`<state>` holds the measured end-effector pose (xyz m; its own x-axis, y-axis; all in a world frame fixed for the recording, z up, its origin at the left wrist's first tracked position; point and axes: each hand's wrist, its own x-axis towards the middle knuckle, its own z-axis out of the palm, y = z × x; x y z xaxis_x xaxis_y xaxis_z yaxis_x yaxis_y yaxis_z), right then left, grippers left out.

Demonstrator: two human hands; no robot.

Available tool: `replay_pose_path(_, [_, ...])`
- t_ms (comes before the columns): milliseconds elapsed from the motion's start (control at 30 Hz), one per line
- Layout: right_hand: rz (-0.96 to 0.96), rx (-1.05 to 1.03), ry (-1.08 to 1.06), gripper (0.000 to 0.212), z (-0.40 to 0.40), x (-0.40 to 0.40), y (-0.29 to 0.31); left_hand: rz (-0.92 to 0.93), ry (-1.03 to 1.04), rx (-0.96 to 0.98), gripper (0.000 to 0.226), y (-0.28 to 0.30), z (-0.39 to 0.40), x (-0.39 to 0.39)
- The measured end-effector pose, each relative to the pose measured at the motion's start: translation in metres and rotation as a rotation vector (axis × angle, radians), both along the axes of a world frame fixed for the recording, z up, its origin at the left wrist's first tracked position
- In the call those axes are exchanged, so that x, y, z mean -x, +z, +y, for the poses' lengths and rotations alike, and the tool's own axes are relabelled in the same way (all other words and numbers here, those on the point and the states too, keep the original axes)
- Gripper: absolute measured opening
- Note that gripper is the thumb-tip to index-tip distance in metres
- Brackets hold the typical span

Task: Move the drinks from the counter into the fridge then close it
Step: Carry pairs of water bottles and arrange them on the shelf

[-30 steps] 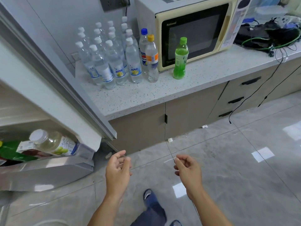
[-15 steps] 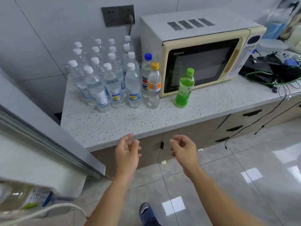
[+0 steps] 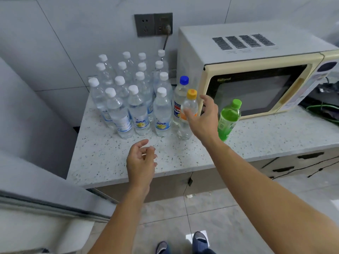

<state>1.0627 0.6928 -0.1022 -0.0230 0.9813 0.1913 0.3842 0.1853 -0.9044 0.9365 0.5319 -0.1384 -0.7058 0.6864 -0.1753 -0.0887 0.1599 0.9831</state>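
Observation:
On the speckled counter (image 3: pixel 102 162) stand several clear water bottles (image 3: pixel 139 107) with white caps, a blue-capped bottle (image 3: pixel 180 92), an orange-capped clear bottle (image 3: pixel 190 103) and a green bottle (image 3: pixel 228 120). My right hand (image 3: pixel 203 118) is spread open between the orange-capped and green bottles, its thumb against the orange-capped one, holding nothing. Over the counter's front part my left hand (image 3: pixel 141 160) hovers, its fingers loosely curled and empty. The open fridge door (image 3: pixel 45 204) fills the lower left; the fridge's inside is out of view.
A cream microwave (image 3: pixel 256 70) stands right of the bottles, against the wall. Cables and dark items (image 3: pixel 324 105) lie at the far right of the counter. Cabinet drawers (image 3: pixel 293 162) sit below. My feet (image 3: pixel 183 244) are on the tiled floor.
The view has lifted from the fridge door to the counter. My right hand has reached forward to the orange-capped bottle; my left hand has risen over the counter edge.

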Motion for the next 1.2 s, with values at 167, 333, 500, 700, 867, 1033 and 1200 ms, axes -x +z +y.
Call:
replay_pose_path(167, [-0.076, 0.008, 0.058, 0.059, 0.031, 0.014, 0.012, 0.040, 0.018, 0.005, 0.022, 0.007, 0.015, 0.003])
replay_pose_path(333, [-0.131, -0.286, 0.045, 0.051, 0.024, 0.015, 0.022, 0.072, 0.072, 0.019, 0.024, 0.010, 0.035, 0.011])
replay_pose_path(500, [-0.077, -0.414, 0.275, 0.054, 0.007, 0.042, 0.026, 0.190, 0.214, 0.040, 0.025, 0.016, 0.068, 0.041])
replay_pose_path(700, [-0.023, 0.034, 0.351, 0.063, 0.023, 0.078, 0.019, 0.477, 0.113, 0.088, 0.058, 0.036, 0.118, 0.067])
replay_pose_path(867, [-0.061, 0.168, 0.383, 0.040, 0.036, 0.090, 0.009, 0.630, 0.046, 0.127, 0.060, 0.039, 0.138, 0.080])
replay_pose_path(1033, [-0.079, 0.135, 0.411, 0.032, 0.036, 0.089, 0.003, 0.578, -0.001, 0.150, 0.041, 0.037, 0.143, 0.088])
replay_pose_path(1200, [-0.065, 0.060, 0.470, 0.023, 0.018, 0.074, -0.001, 0.541, -0.021, 0.049, 0.024, 0.029, 0.121, 0.074])
